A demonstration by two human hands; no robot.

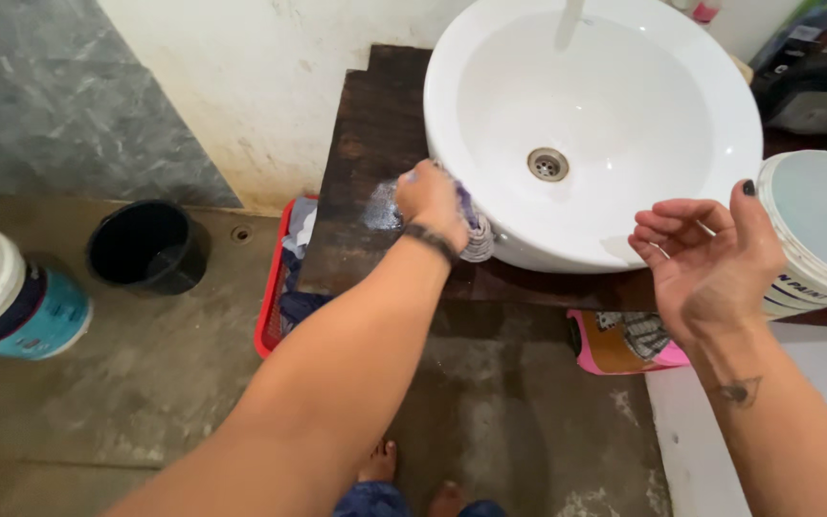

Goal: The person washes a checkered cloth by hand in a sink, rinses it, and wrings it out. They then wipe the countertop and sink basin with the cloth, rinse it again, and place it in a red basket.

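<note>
My left hand (430, 199) grips a cloth (476, 235) against the white basin (624, 220) on the dark tabletop (366, 144); my right hand (710, 258) is open, beside a white labelled bucket (820, 239). Floor (145, 383) is grey concrete.

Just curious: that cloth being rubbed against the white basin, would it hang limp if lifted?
Probably limp: the cloth bunches and droops below the left hand. Likely damp, so heavier, as the dark counter beside it looks wet.
</note>
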